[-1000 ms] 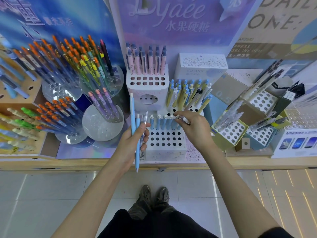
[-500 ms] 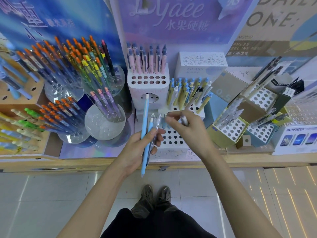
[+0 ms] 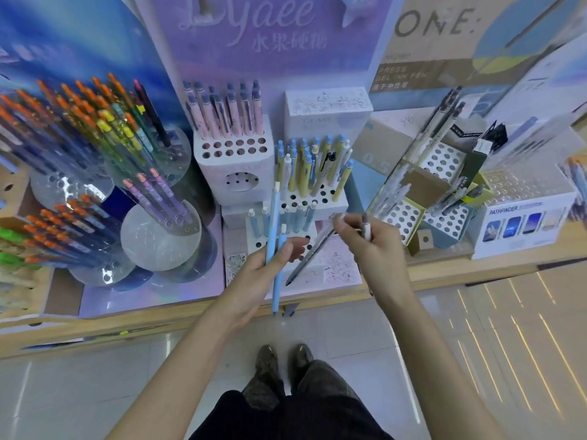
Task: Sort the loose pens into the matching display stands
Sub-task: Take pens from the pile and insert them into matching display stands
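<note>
While the left hand (image 3: 263,274) curls its fingers round two light-blue pens (image 3: 271,230) at centre frame, the right hand (image 3: 374,249) pinches a blurred, apparently translucent pen (image 3: 313,249) above the white stand (image 3: 251,238) on the counter (image 3: 444,271).

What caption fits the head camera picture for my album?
Left hand grips two blue pens while the right hand pinches a clear pen.

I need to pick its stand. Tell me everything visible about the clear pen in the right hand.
The clear pen is slim, see-through greyish plastic with a dark tip, and is motion-blurred. It slants, tip low and to the left, over the white card below the stands. The right hand pinches its upper end. It passes near the left hand, which grips two blue pens; whether they touch cannot be told.
</note>
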`<move>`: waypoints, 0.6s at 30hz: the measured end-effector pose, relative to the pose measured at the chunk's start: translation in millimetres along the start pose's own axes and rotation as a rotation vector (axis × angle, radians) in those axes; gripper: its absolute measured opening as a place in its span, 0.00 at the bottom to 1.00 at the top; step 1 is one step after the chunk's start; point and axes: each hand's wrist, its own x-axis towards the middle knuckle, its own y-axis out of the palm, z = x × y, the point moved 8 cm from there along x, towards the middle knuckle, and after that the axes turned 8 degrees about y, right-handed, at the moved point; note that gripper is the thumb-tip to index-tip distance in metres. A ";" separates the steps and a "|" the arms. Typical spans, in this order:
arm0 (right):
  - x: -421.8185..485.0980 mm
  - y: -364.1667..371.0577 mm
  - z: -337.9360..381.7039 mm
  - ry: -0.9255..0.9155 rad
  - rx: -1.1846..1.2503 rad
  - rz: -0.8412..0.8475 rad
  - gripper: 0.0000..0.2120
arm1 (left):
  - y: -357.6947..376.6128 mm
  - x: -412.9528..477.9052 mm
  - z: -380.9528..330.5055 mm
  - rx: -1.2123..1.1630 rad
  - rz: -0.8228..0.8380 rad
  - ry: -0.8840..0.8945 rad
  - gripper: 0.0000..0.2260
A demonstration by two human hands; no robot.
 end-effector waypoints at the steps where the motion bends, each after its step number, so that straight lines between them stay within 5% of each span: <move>1: 0.1 -17.5 0.8 -0.032 -0.007 -0.074 0.11 | 3.5 2.5 -1.4 0.038 0.007 0.015 0.13; 8: 24.8 -120.9 3.9 -0.177 -0.077 -0.383 0.10 | 49.6 22.2 -9.7 -0.055 0.034 0.027 0.17; 18: 90.2 -146.4 -11.2 -0.282 -0.210 -0.203 0.08 | 103.2 37.2 6.3 -0.220 -0.188 -0.011 0.24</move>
